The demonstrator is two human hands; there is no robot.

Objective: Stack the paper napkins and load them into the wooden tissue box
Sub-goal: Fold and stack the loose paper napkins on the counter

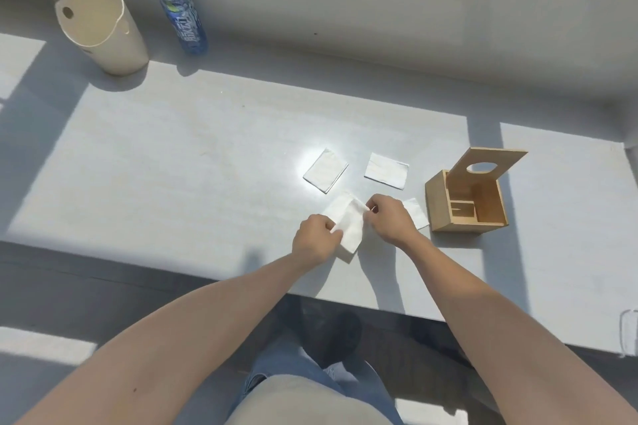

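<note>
Beyond my knuckles stretches the pale table [193,155], with the wooden tissue box [466,207] just to the right of my right hand [392,219], its lid tipped up and open, and two folded napkins [325,170] lying flat and apart a little past my fingertips, a third peeking out between my right hand and the box. Both hands pinch one napkin [348,229] between them, my left hand [315,239] closed on its near-left edge and my right on its far corner. To do this well, I judge I should square its edges over its neighbour before pressing it down, keeping the pinch light so the thin paper neither creases nor tears.
</note>
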